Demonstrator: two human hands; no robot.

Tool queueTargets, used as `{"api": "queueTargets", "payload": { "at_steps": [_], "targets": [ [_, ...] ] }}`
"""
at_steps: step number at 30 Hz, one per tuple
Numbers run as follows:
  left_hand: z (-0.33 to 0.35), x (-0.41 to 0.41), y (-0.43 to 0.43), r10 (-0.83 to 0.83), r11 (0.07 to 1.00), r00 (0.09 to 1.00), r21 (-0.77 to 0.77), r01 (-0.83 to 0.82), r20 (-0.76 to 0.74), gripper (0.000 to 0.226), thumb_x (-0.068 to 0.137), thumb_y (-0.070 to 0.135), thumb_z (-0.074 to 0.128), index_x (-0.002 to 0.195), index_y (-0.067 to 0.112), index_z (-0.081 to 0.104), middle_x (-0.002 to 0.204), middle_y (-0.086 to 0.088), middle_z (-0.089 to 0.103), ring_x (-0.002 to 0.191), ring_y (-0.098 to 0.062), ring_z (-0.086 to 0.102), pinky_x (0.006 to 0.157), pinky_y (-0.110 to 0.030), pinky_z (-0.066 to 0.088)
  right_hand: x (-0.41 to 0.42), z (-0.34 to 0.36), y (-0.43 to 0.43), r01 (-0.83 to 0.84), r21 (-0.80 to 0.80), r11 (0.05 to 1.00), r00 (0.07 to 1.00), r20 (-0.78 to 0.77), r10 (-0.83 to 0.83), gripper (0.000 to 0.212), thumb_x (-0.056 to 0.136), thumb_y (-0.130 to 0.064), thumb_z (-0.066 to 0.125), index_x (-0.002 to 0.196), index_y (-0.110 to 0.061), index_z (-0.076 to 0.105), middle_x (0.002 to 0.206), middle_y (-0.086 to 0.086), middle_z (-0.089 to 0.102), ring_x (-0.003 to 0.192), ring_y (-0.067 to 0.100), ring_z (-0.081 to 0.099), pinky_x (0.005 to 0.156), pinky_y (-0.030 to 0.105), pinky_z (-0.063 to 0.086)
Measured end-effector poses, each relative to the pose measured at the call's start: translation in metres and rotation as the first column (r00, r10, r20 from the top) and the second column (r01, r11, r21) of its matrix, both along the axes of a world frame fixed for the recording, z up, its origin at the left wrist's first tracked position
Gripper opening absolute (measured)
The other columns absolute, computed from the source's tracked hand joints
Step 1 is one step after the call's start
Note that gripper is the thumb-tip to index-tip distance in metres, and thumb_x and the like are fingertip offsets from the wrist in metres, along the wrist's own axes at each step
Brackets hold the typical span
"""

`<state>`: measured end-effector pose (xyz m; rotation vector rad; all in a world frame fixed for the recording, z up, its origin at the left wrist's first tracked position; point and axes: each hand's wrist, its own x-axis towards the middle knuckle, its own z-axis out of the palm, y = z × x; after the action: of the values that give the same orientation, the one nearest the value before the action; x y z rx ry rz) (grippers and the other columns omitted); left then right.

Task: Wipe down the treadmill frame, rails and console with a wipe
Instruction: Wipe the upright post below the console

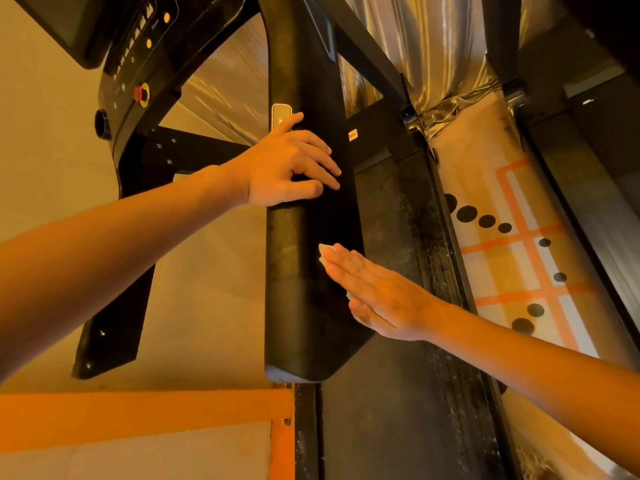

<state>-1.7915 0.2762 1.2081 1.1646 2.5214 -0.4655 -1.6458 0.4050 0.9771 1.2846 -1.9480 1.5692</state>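
Where the black handrail ends nearest the person, an orange-edged panel sits just below and left of its rounded tip, and the dark treadmill deck runs along beneath its right side, dusty and speckled with pale bits. A little way up the handrail, the right hand lies flat against its right face, fingers straight and held together, pressing a white wipe to the surface. Only a corner of the wipe shows past the fingertips, and another scrap peeks out under the palm. Further up the handrail, the left hand rests across its top with fingers loosely bent and spread. It holds nothing. The forefinger reaches up to touch a small silver plate set into the handrail's left edge. A small red-lettered sticker sits on the frame just right of the handrail at that height. Out to the right of the handrail, beyond the deck's side strip, a pale floor mat carries orange lines and rows of black dots. Left of the handrail and higher, the console slopes away with amber lights and a red stop button. Behind the handrail's far end hangs a shiny silver curtain.
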Motion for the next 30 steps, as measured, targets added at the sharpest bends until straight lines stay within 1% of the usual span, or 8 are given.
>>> {"api": "queueTargets", "payload": {
  "at_steps": [4, 7, 12, 14, 18, 25, 28, 30],
  "targets": [
    [-0.001, 0.0, 0.0, -0.017, 1.0, 1.0, 0.01, 0.017, 0.003, 0.046, 0.096, 0.046, 0.037, 0.112, 0.033, 0.077, 0.128, 0.015, 0.067, 0.133, -0.008, 0.047, 0.123, -0.058, 0.0, 0.006, 0.023, -0.008, -0.006, -0.059, 0.998, 1.0, -0.007, 0.006, 0.051, 0.113, -0.028, 0.027, 0.159, -0.011, 0.014, 0.169, 0.0, 0.009, 0.158, 0.023, 0.009, 0.128, 0.037, 0.013],
    [-0.001, 0.0, -0.001, -0.008, 1.0, 1.0, 0.013, 0.008, 0.003, 0.045, 0.097, 0.046, 0.037, 0.111, 0.034, 0.077, 0.127, 0.016, 0.067, 0.133, -0.006, 0.046, 0.123, -0.058, 0.0, 0.006, 0.012, -0.006, -0.011, -0.037, 0.999, 1.0, -0.011, 0.01, 0.053, 0.112, -0.027, 0.028, 0.161, -0.014, 0.011, 0.171, -0.004, 0.003, 0.158, 0.025, 0.008, 0.128, 0.038, 0.013],
    [-0.002, -0.001, -0.001, 0.004, 1.0, 1.0, 0.021, -0.004, 0.001, 0.044, 0.097, 0.044, 0.037, 0.11, 0.034, 0.077, 0.127, 0.018, 0.066, 0.133, -0.004, 0.046, 0.123, -0.055, 0.0, 0.022, -0.019, -0.005, 0.068, -0.036, 0.997, 0.971, 0.234, -0.058, 0.056, 0.113, -0.034, 0.025, 0.163, -0.019, 0.006, 0.173, -0.005, 0.001, 0.159, 0.023, 0.007, 0.128, 0.034, 0.012],
    [-0.002, -0.001, -0.002, 0.003, 1.0, 1.0, 0.02, -0.003, 0.002, 0.043, 0.097, 0.044, 0.037, 0.11, 0.034, 0.077, 0.126, 0.018, 0.066, 0.133, -0.004, 0.046, 0.123, -0.056, 0.0, 0.023, -0.006, -0.01, 0.06, -0.073, 0.995, 0.968, 0.247, -0.04, 0.056, 0.112, -0.03, 0.026, 0.163, -0.012, 0.009, 0.173, -0.001, 0.003, 0.159, 0.024, 0.006, 0.128, 0.034, 0.011],
    [-0.002, -0.001, -0.002, -0.012, 1.0, 1.0, 0.015, 0.012, 0.001, 0.042, 0.097, 0.042, 0.038, 0.11, 0.034, 0.078, 0.126, 0.018, 0.066, 0.132, -0.005, 0.046, 0.123, -0.056, 0.0, 0.013, 0.024, -0.011, -0.017, -0.098, 0.995, 0.984, 0.175, 0.034, 0.056, 0.112, -0.033, 0.023, 0.161, -0.009, 0.012, 0.172, 0.001, 0.005, 0.159, 0.026, 0.006, 0.128, 0.04, 0.011],
    [0.0, 0.002, 0.0, -0.001, 1.0, 1.0, 0.019, 0.001, -0.001, 0.047, 0.096, 0.043, 0.035, 0.109, 0.032, 0.078, 0.126, 0.017, 0.067, 0.132, -0.005, 0.047, 0.124, -0.053, -0.001, 0.008, -0.004, 0.003, 0.048, 0.027, 0.998, 0.99, 0.128, -0.051, 0.055, 0.112, -0.027, 0.031, 0.161, -0.009, 0.014, 0.172, -0.006, 0.0, 0.159, 0.023, 0.006, 0.128, 0.03, 0.008],
    [0.0, 0.002, 0.0, -0.001, 1.0, 1.0, 0.026, 0.001, 0.0, 0.047, 0.096, 0.043, 0.035, 0.108, 0.032, 0.078, 0.125, 0.017, 0.068, 0.131, -0.005, 0.047, 0.124, -0.052, -0.001, 0.007, 0.026, -0.004, -0.021, -0.017, 1.0, 0.999, -0.027, 0.02, 0.051, 0.112, -0.023, 0.034, 0.158, -0.01, 0.02, 0.17, -0.004, 0.006, 0.158, 0.024, 0.008, 0.128, 0.036, 0.011],
    [-0.001, 0.002, -0.001, -0.007, 1.0, 1.0, 0.027, 0.007, -0.001, 0.046, 0.096, 0.043, 0.035, 0.109, 0.032, 0.079, 0.125, 0.017, 0.068, 0.131, -0.005, 0.047, 0.124, -0.052, -0.001, 0.001, 0.049, -0.001, -0.069, 0.014, 0.998, 0.981, -0.179, 0.07, 0.047, 0.11, -0.02, 0.04, 0.154, -0.007, 0.032, 0.166, 0.004, 0.022, 0.157, 0.024, 0.013, 0.128, 0.039, 0.013]
  ]
}}
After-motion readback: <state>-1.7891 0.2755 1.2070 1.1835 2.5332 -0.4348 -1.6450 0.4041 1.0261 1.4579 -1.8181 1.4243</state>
